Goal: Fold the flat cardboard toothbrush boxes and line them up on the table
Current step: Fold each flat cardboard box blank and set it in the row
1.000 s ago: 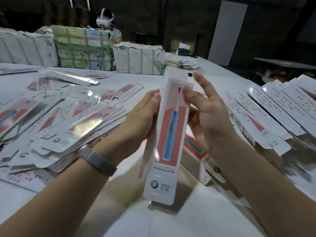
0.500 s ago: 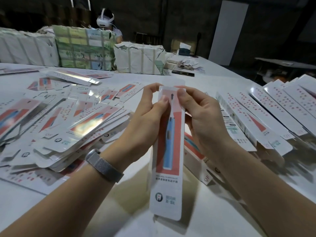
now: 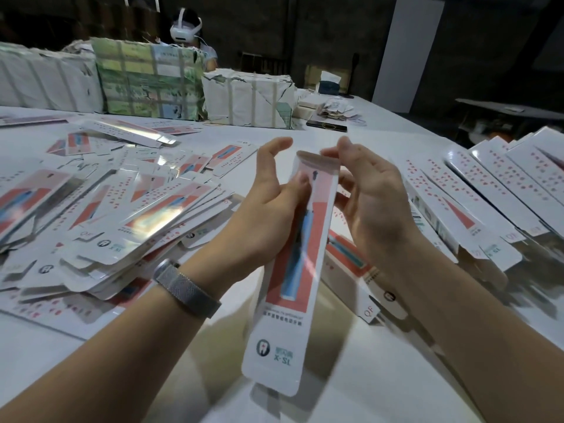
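The work surface is a white table [image 3: 351, 377] that fills the near and middle field; its near edge is cut off by the frame. The room behind it is dark, with a pale upright panel [image 3: 409, 53] at the far right.

Above the near middle of the table, a long toothbrush box [image 3: 293, 270] is held clear of the surface, tilted, its near end lowest. The left hand [image 3: 262, 209] grips its left side with the thumb pressed on the printed face; the forefinger stands free above. The right hand [image 3: 375, 203] holds the right side, fingers curled behind the box and fingertips at its upper flap. A metal mesh watch band [image 3: 187, 290] sits on the left wrist.

On the left half of the table lies a loose pile of flat boxes [image 3: 116, 218], overlapping at many angles. Along the right edge, folded boxes [image 3: 488, 203] lie side by side in a row; the right forearm covers the nearest of them, and one more box [image 3: 354, 270] lies partly hidden behind the held box.

Toward the far edge stand wrapped bundles [image 3: 247, 99], white and green, which block the lower body of a person wearing a white headset [image 3: 186, 29]. A dark phone-like slab [image 3: 326, 125] lies beside the bundles; small papers beyond it are too blurred to identify.
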{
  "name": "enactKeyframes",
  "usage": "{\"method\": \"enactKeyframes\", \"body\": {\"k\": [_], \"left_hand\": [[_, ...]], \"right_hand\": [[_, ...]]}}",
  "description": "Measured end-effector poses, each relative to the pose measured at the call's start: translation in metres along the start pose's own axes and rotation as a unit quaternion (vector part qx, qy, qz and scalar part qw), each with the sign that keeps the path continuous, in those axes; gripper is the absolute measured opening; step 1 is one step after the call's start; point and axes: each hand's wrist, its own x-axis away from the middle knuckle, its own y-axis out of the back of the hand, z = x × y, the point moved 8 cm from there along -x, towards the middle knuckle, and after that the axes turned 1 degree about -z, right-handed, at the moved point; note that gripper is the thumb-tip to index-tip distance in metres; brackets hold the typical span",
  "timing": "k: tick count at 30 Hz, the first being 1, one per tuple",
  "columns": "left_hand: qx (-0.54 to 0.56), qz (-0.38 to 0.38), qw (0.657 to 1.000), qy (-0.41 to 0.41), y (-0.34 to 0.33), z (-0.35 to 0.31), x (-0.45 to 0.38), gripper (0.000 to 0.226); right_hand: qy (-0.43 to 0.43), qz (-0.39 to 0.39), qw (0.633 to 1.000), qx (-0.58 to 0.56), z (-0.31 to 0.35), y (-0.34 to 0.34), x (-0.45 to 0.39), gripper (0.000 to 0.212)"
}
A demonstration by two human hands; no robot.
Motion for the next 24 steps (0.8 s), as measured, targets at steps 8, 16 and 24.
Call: {"method": "enactKeyframes", "body": {"k": [8, 16, 24], "left_hand": [[-0.056, 0.07, 0.995, -0.032, -0.006, -0.01, 0.002, 0.036], [-0.051, 0.092, 0.994, -0.032, -0.004, -0.01, 0.001, 0.039], [0.011, 0.086, 0.996, -0.034, -0.002, -0.013, 0.002, 0.024]], "right_hand": [[0.028, -0.032, 0.995, 0.086, 0.011, 0.012, -0.001, 0.014], [0.009, 0.011, 0.998, 0.06, 0.014, 0.011, -0.004, 0.02], [0.019, 0.024, 0.999, 0.041, 0.014, 0.007, -0.002, 0.025]]}}
